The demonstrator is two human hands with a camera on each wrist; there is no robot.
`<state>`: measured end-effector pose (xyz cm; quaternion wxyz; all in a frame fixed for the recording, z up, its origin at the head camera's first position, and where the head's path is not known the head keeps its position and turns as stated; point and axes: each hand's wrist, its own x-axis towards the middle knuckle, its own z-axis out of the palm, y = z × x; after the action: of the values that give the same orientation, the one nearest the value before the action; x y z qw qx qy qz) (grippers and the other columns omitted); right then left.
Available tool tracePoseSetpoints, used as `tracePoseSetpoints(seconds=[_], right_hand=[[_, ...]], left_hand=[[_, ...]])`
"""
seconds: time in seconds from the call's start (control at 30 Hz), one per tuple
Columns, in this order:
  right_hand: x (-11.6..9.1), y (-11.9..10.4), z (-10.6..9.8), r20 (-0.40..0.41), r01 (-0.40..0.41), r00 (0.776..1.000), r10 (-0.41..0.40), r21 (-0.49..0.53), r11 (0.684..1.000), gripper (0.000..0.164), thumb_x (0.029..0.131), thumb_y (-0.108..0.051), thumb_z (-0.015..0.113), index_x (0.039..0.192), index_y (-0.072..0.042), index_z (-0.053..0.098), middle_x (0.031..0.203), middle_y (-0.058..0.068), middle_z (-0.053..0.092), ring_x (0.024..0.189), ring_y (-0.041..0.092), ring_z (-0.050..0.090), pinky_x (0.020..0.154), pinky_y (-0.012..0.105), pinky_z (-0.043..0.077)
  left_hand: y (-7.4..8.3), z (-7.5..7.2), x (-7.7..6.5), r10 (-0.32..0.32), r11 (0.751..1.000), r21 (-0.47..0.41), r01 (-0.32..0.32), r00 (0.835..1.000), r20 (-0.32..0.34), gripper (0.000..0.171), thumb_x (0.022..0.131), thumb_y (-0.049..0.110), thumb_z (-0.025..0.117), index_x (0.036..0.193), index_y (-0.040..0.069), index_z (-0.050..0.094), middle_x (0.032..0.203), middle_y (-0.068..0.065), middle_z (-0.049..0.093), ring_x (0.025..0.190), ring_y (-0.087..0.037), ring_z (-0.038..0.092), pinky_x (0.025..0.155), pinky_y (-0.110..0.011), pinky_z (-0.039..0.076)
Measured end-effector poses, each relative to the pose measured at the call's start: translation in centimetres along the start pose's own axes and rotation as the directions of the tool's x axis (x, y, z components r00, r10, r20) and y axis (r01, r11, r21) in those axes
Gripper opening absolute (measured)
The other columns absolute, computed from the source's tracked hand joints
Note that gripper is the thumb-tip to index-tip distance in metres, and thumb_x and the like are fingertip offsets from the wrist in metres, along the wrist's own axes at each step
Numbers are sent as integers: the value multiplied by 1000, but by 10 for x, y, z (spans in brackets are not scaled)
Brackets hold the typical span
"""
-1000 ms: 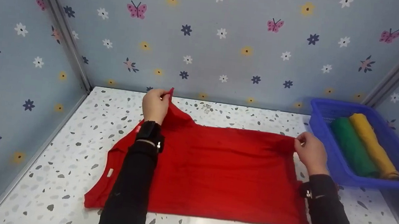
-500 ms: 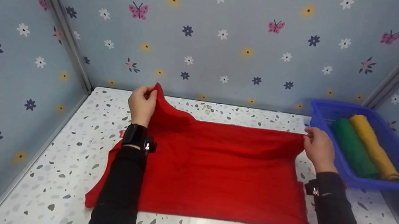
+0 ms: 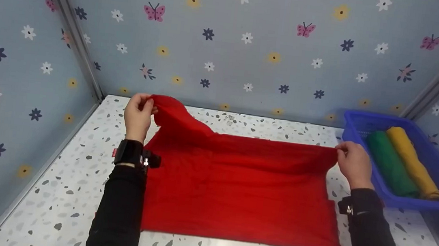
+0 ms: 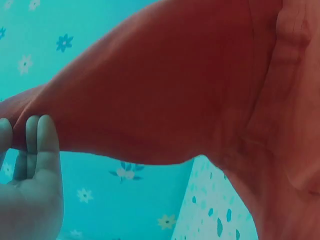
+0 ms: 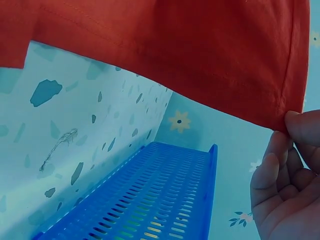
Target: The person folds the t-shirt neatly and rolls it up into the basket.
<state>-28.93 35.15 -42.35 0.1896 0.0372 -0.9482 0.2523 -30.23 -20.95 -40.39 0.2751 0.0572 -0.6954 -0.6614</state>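
Red garment (image 3: 245, 191) pinched by left grip (image 3: 138, 116) and right grip (image 3: 354, 161); far edge lifted; surface (image 3: 58, 191) exposed left of left grip; room beside right grip limited by blue basket (image 3: 423, 204).

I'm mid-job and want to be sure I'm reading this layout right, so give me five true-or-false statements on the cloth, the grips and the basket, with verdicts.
1. The left grip pinches the red cloth. True.
2. The right grip holds nothing. False: it pinches a corner of the red cloth.
3. The blue basket holds a green roll and a yellow roll. True.
4. In the head view, the green roll lies right of the yellow roll. False: it lies left.
5. The red cloth is rolled up. False: it is spread out, its far edge lifted.
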Motion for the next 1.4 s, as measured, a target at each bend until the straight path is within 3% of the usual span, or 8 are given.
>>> tracePoseSetpoints(seconds=[0.37,0.53,0.7,0.8,1.1,1.17,1.3,1.4], right_hand=[[-10,6,6,35,-21,999,22,-24,999,16,95,-3,54,103,6,65,101,28,60,99,45,56,87,59,43],[-19,11,9,36,13,999,-12,-26,1000,12,93,0,56,100,6,64,100,28,60,98,46,56,86,60,42],[-29,16,12,75,4,997,-1,-46,999,11,95,0,55,99,5,63,98,28,59,96,45,55,84,59,43],[-36,18,13,91,-1,996,6,-56,998,9,94,1,55,98,4,63,97,27,59,93,43,55,82,58,44],[-53,29,18,135,5,991,3,-65,998,8,93,1,57,97,3,64,97,24,60,90,41,56,80,58,46],[-57,31,19,142,32,990,-23,-57,998,7,92,2,59,96,2,64,97,23,60,90,41,57,80,58,45],[-64,36,20,168,109,981,-99,-48,993,7,88,4,62,94,1,65,95,22,62,92,42,58,82,59,45],[-70,38,20,192,146,972,-134,-51,988,8,86,6,63,91,1,65,92,20,63,92,42,58,82,58,46]], left_hand=[[-7,-23,-9,-43,998,-37,47,994,97,20,101,3,51,115,-9,58,98,-11,57,86,-14,63,85,-29,54],[-5,-40,-21,-83,988,-109,107,975,206,18,100,-1,51,113,-12,56,95,-9,58,85,-12,64,85,-28,54],[-24,-62,-28,-114,980,-120,159,942,317,10,99,-2,52,107,-7,57,93,-4,60,84,-13,66,79,-24,53],[-29,-77,-35,-132,978,-97,182,912,388,9,98,-3,53,105,-8,57,92,-5,61,84,-15,67,79,-25,53],[-41,-113,-54,-190,975,17,222,788,586,21,97,-3,55,110,-18,51,93,-3,62,87,-18,68,85,-29,53],[-43,-121,-59,-196,976,40,216,775,601,23,97,-2,55,111,-19,49,94,-2,62,88,-18,68,84,-29,53],[-47,-136,-66,-195,979,73,191,767,611,26,98,0,55,111,-21,47,94,-1,62,89,-19,68,84,-29,54],[-50,-144,-70,-191,979,74,188,741,644,27,99,1,54,111,-21,46,95,0,62,90,-20,68,85,-29,54]])
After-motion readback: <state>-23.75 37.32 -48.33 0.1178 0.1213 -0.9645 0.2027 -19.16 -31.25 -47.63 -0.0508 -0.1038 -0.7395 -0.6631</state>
